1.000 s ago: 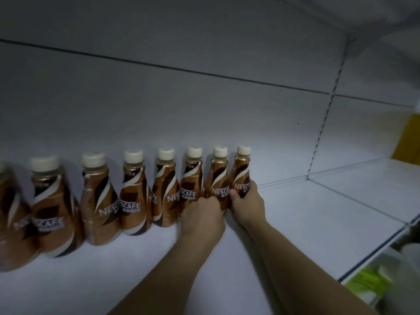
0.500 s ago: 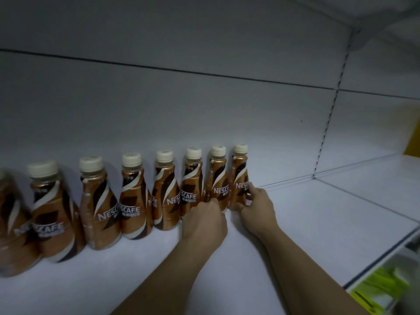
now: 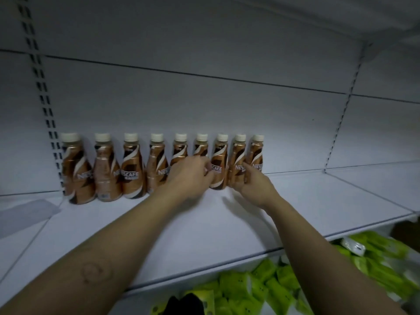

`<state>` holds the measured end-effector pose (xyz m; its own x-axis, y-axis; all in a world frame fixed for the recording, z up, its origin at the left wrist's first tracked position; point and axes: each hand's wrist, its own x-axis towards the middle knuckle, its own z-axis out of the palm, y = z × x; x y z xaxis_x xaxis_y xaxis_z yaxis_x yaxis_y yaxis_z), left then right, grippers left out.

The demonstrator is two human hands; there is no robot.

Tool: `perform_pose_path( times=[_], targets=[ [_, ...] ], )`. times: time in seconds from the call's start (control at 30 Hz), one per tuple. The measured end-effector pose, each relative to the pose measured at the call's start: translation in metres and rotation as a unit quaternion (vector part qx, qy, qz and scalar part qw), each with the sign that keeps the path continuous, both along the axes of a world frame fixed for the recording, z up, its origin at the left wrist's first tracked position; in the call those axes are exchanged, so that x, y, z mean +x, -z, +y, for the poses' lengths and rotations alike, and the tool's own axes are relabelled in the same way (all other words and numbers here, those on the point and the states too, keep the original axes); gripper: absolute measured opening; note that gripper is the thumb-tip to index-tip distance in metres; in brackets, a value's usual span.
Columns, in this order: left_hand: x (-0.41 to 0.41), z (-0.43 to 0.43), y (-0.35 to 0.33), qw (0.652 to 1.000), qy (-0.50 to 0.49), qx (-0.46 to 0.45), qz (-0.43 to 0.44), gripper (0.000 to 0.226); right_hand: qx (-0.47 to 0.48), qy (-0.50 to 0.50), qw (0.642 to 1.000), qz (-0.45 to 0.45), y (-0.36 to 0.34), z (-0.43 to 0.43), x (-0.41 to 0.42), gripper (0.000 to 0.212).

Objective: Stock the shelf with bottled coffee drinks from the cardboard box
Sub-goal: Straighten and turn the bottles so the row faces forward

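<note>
Several brown Nescafe coffee bottles [image 3: 131, 169] with cream caps stand in one row against the back panel of the white shelf [image 3: 227, 226]. My left hand [image 3: 191, 178], blurred, is curled around the lower part of a bottle [image 3: 201, 144] in the right half of the row. My right hand [image 3: 254, 186] wraps the base of the second bottle from the right [image 3: 237, 155], its thumb touching the label of the last bottle [image 3: 258, 153]. The cardboard box is out of view.
Right of the last bottle the shelf board runs bare to a slotted upright [image 3: 341, 123]. Another slotted upright [image 3: 45, 105] stands behind the leftmost bottle. On the shelf below lie several bright green packets [image 3: 261, 289] and a dark item [image 3: 181, 303].
The view has pulled back and swung left, so the whole row and the lower shelf show. My left hand has shifted left along the row; my right hand stays at the row's right end.
</note>
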<state>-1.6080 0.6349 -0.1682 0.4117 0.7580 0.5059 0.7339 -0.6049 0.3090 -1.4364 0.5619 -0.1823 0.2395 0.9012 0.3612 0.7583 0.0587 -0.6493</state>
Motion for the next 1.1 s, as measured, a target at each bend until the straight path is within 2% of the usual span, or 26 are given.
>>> perform_pose_path(
  times=[0.13, 0.3, 0.37, 0.43, 0.47, 0.6, 0.73, 0.9, 1.0, 1.1],
  targets=[
    [-0.055, -0.008, -0.008, 0.998, -0.021, 0.058, -0.010, 0.019, 0.037, -0.044, 0.998, -0.034, -0.009, 0.001, -0.050, 0.041],
    [-0.123, -0.011, -0.016, 0.985, -0.056, 0.160, -0.038, 0.026, 0.094, -0.109, 0.989, -0.029, -0.006, 0.020, -0.136, 0.058],
    [-0.156, -0.007, -0.015, 0.979, -0.084, 0.178, -0.048, 0.026, 0.097, -0.132, 0.986, -0.025, -0.002, 0.027, -0.164, 0.056],
    [-0.188, 0.002, -0.011, 0.973, -0.115, 0.186, -0.071, 0.023, 0.114, -0.151, 0.981, -0.030, 0.003, 0.035, -0.185, 0.044],
    [-0.203, 0.007, -0.010, 0.970, -0.126, 0.186, -0.093, 0.022, 0.121, -0.156, 0.980, -0.030, 0.004, 0.040, -0.194, 0.042],
    [-0.246, 0.031, -0.001, 0.950, -0.176, 0.180, -0.185, 0.024, 0.119, -0.145, 0.982, -0.033, 0.002, 0.059, -0.222, 0.059],
    [-0.264, 0.051, 0.019, 0.946, -0.189, 0.130, -0.231, 0.036, 0.153, -0.128, 0.979, -0.046, -0.005, 0.074, -0.252, 0.054],
    [-0.272, 0.065, 0.032, 0.964, -0.160, 0.082, -0.195, 0.051, 0.186, -0.036, 0.979, -0.069, -0.016, 0.099, -0.274, 0.034],
    [-0.267, 0.066, 0.037, 0.969, -0.160, 0.054, -0.179, 0.064, 0.166, -0.003, 0.982, -0.094, -0.018, 0.112, -0.278, 0.039],
    [-0.264, 0.067, 0.037, 0.972, -0.172, 0.024, -0.158, 0.069, 0.122, -0.025, 0.981, -0.151, -0.015, 0.119, -0.278, 0.054]
  ],
)
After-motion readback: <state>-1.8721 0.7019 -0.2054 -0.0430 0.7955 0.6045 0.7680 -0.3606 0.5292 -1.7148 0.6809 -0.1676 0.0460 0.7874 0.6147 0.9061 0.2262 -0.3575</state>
